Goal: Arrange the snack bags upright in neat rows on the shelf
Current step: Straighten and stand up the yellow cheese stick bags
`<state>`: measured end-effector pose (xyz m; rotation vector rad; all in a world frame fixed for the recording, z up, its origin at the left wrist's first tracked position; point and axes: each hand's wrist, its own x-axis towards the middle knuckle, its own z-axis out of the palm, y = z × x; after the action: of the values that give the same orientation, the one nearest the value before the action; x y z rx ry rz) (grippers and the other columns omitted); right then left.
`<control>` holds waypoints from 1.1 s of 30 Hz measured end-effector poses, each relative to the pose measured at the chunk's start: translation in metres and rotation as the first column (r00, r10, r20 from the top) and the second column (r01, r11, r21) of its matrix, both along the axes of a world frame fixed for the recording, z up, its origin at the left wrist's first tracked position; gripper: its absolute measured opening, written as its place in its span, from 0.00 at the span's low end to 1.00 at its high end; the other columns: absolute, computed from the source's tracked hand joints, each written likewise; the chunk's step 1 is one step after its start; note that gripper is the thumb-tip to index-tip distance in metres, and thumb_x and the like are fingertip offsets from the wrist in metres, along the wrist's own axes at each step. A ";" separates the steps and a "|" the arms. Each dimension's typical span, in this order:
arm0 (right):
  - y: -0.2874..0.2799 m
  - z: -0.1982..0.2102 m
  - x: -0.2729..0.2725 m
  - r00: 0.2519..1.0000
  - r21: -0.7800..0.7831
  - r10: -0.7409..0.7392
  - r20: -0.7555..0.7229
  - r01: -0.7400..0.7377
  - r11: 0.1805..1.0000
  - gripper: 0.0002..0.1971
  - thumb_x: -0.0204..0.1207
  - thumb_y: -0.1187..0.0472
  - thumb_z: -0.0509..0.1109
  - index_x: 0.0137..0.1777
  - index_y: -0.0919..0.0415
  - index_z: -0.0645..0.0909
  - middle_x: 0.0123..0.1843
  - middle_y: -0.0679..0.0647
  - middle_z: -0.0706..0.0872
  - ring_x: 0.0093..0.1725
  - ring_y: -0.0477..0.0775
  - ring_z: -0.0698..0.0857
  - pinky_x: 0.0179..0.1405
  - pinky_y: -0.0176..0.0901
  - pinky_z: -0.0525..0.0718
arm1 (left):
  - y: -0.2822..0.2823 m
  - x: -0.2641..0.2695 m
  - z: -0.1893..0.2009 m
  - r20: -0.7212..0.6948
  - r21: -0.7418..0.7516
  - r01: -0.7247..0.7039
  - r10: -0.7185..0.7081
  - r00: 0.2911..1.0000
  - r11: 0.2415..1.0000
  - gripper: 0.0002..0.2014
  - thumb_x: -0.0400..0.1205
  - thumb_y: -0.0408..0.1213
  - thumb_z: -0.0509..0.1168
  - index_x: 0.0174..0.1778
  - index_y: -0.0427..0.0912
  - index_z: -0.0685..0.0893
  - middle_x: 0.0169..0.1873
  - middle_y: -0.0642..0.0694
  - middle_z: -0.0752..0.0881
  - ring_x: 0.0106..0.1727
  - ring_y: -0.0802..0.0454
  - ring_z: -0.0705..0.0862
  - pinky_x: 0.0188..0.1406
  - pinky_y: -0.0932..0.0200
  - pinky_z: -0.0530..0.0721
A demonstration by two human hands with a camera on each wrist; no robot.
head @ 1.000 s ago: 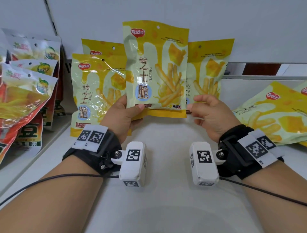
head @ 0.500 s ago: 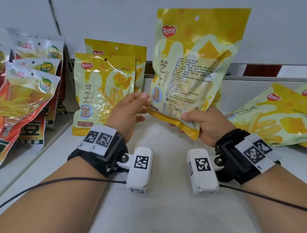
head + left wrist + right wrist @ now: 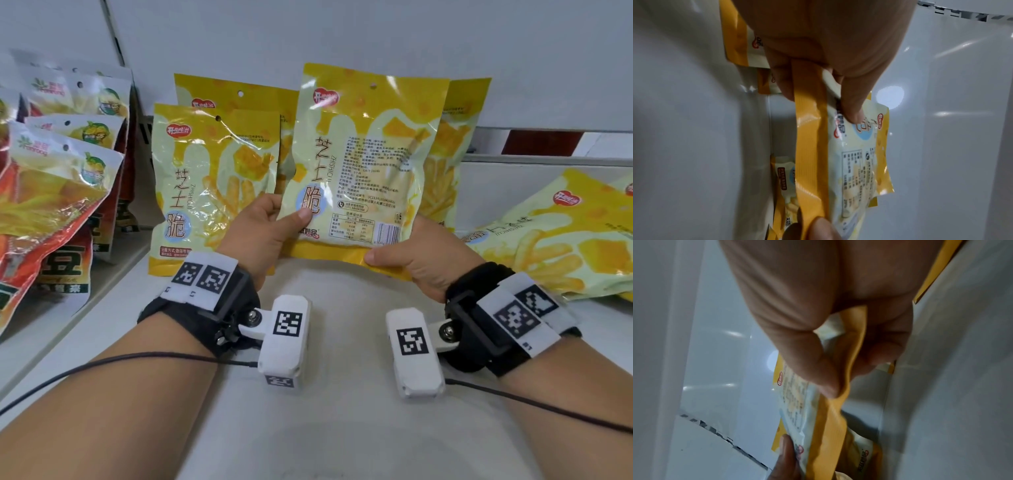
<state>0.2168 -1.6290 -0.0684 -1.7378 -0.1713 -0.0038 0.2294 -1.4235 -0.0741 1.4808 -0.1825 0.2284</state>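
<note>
Both hands hold one yellow snack bag (image 3: pixel 366 161) upright, its printed back side toward me, just above the white shelf (image 3: pixel 342 394). My left hand (image 3: pixel 270 226) pinches the bag's lower left corner, thumb on the face. My right hand (image 3: pixel 404 257) pinches the orange bottom seam at the lower right. The left wrist view shows that bag (image 3: pixel 855 162) edge-on with the left thumb on it; the right wrist view shows the seam (image 3: pixel 838 402) between thumb and fingers. Behind it an upright yellow bag (image 3: pixel 455 147) leans on the back wall. Two more upright bags (image 3: pixel 212 185) stand left of it.
Red and orange snack bags (image 3: pixel 51 192) lean in rows on the left section. Several yellow bags (image 3: pixel 561 236) lie flat on the shelf at the right. A white back wall (image 3: pixel 376 37) closes the shelf.
The bag went from the left hand alone, front facing me, to both hands; it was turned so its back faces me, then lowered and straightened upright.
</note>
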 end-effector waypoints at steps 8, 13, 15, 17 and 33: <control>-0.005 0.002 0.002 0.994 -0.106 0.034 0.105 -0.023 0.994 0.25 0.65 0.77 0.73 0.56 0.49 0.77 0.50 0.56 0.87 0.38 0.51 0.80 0.32 0.44 0.77 | -0.004 -0.003 0.001 0.006 0.000 0.037 -0.037 0.999 0.999 0.13 0.78 0.33 0.70 0.57 0.43 0.79 0.28 0.57 0.89 0.26 0.64 0.86 0.18 0.72 0.76; -0.004 0.004 -0.002 0.993 0.192 0.117 0.036 -0.121 0.974 0.29 0.60 0.64 0.77 0.65 0.58 0.78 0.58 0.54 0.88 0.56 0.52 0.88 0.56 0.45 0.86 | 0.001 -0.003 0.000 -0.029 -0.044 0.106 -0.107 0.994 0.993 0.18 0.76 0.32 0.70 0.61 0.41 0.79 0.40 0.48 0.91 0.32 0.58 0.89 0.25 0.68 0.82; -0.005 0.008 -0.001 0.996 0.317 0.090 0.021 -0.092 0.944 0.20 0.65 0.62 0.72 0.59 0.58 0.82 0.55 0.55 0.89 0.53 0.52 0.89 0.54 0.46 0.87 | 0.001 -0.003 0.000 -0.044 -0.070 0.159 -0.162 0.986 0.985 0.21 0.71 0.35 0.72 0.60 0.41 0.80 0.41 0.47 0.92 0.38 0.54 0.91 0.31 0.65 0.85; -0.007 0.009 0.000 0.998 0.332 0.064 -0.005 -0.059 0.941 0.18 0.66 0.63 0.72 0.58 0.61 0.82 0.54 0.58 0.89 0.51 0.54 0.89 0.55 0.50 0.87 | 0.000 -0.002 0.000 -0.040 -0.126 0.181 -0.187 0.982 0.975 0.19 0.68 0.42 0.71 0.54 0.44 0.82 0.44 0.46 0.92 0.43 0.49 0.90 0.35 0.59 0.87; 0.000 0.015 0.001 0.986 0.458 -0.085 0.146 0.009 0.889 0.07 0.78 0.69 0.65 0.49 0.60 0.83 0.43 0.51 0.91 0.47 0.51 0.89 0.50 0.46 0.87 | 0.002 0.000 0.005 0.065 -0.252 0.215 -0.205 0.977 0.943 0.15 0.79 0.20 0.60 0.50 0.42 0.85 0.39 0.45 0.92 0.39 0.49 0.91 0.37 0.56 0.88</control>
<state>0.2182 -1.6289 -0.0536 -1.2671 -0.2282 -0.2078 0.2293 -1.4219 -0.0691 1.1880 -0.3276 0.1026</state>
